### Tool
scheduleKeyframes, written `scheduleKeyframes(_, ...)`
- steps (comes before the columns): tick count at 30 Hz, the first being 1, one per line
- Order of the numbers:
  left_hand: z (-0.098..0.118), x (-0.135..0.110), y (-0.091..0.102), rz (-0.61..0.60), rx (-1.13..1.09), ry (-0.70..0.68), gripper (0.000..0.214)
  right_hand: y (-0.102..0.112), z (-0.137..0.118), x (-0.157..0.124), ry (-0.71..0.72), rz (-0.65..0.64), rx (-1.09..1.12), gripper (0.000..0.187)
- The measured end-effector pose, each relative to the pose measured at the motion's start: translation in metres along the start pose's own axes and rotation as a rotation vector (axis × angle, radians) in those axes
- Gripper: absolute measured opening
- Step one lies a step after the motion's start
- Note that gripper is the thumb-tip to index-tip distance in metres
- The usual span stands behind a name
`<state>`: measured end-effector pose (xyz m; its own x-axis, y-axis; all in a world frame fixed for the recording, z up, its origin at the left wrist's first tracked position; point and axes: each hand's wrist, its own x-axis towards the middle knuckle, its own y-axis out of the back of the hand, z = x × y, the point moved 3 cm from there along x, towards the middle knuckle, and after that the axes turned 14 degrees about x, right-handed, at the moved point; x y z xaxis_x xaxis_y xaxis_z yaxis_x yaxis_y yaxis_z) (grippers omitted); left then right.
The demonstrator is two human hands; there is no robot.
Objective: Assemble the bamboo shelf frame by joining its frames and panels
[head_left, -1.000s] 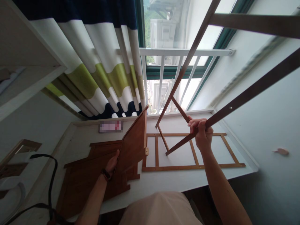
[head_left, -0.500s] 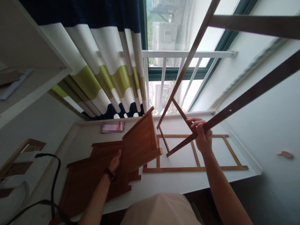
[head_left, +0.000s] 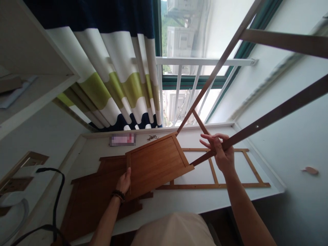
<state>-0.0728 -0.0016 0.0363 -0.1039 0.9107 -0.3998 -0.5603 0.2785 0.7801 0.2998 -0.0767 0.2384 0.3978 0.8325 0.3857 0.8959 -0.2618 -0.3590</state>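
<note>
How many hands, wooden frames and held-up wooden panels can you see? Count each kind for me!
Hands: 2 (left hand and right hand)
Wooden frames: 2 (raised frame in the right hand, flat frame on the white ledge)
Held-up panels: 1 (wooden panel in the left hand)
Total: 5

I can read no text, label, brand, number or sign. Directions are taken from the centre of my view. Between 8 and 9 o'clock, the packet (head_left: 122, 139) shows a pale face with a red patch; this face is pixelated, so I cannot read any print. Just past 9 o'clock, the paper (head_left: 22, 92) gives me no legible lettering. At 12 o'clock, the outdoor unit (head_left: 179, 41) is too indistinct to read.
</note>
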Motion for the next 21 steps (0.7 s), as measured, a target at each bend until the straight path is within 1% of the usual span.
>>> scheduleKeyframes(3,0.007,0.002,0.003,0.009,0.061,-0.011,0.061,0.001,-0.001,-0.001,-0.006,-0.016,0.000,0.011)
scheduleKeyframes(8,0.015,0.007,0.013,0.012,0.159,0.005,0.059,0.003,-0.005,-0.002,0.015,-0.052,0.003,0.011)
scheduleKeyframes(11,0.012,0.008,0.017,0.017,0.202,0.009,0.058,0.003,-0.007,-0.004,0.020,-0.081,-0.012,0.011)
scheduleKeyframes(16,0.005,0.006,0.019,0.030,0.239,-0.003,0.053,0.004,-0.007,-0.005,0.029,-0.075,-0.053,0.011)
scheduleKeyframes(21,0.005,0.004,0.022,0.043,0.241,0.014,0.049,0.006,-0.006,-0.002,0.035,-0.115,-0.052,0.013)
